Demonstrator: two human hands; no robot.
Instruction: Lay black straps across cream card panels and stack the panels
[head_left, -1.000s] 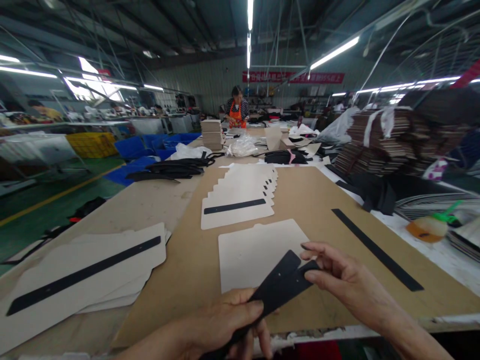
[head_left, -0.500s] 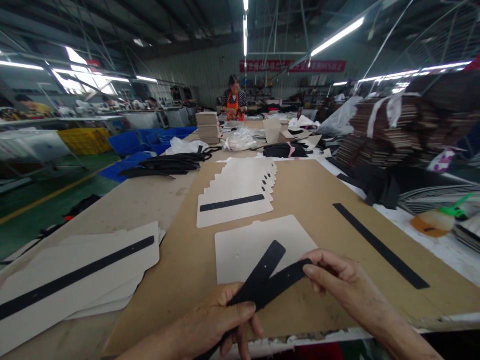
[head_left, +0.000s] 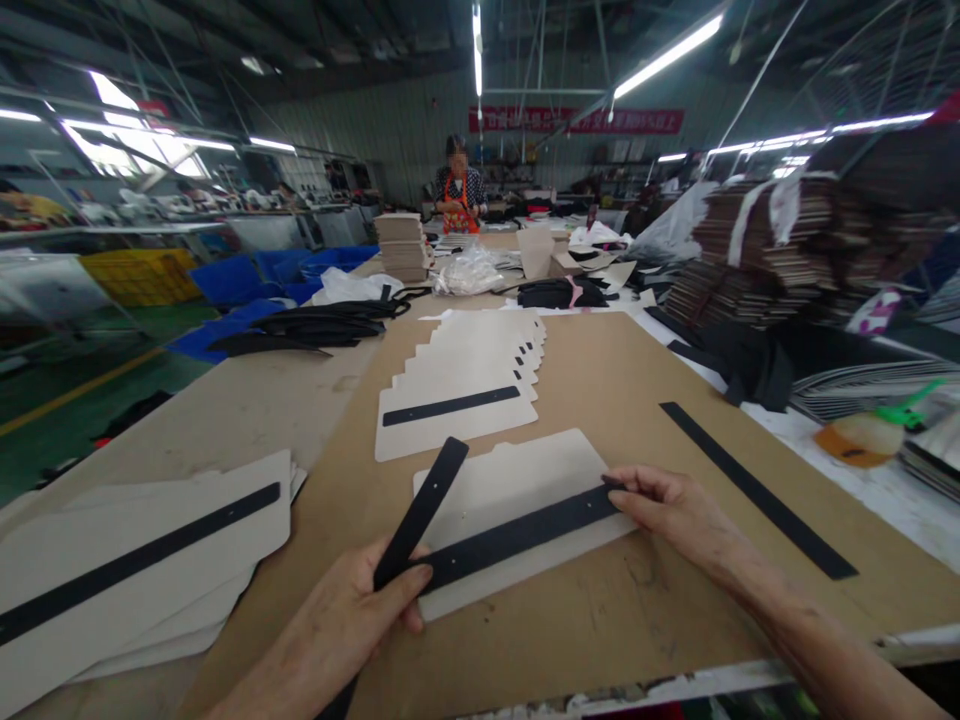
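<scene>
Stretched between my two hands is a black strip (head_left: 517, 533) with small holes, lying over a pale beige board (head_left: 517, 462). My right hand (head_left: 660, 505) pinches its right end near the board's right edge. At the strip's left end my left hand (head_left: 367, 590) closes round it. That same hand also grips a second black strip (head_left: 426, 505), which sticks up at a slant over the board's left edge; a dark tail shows below the wrist. Beyond the board lies a fanned row of beige boards (head_left: 450, 410), the nearest bearing a black strip.
More beige boards (head_left: 150, 590) with a black strip are piled at the left. A single black strip (head_left: 757, 490) lies at the right. Black strip bundles (head_left: 315, 325), a stack of boards (head_left: 401, 248) and a plastic bag (head_left: 469, 272) stand farther back. A co-worker (head_left: 459, 190) stands behind the table.
My hands have moved apart, the left one leftward. The bent, crossed strip is now pulled straight across the board, while the second strip angles up from my left hand.
</scene>
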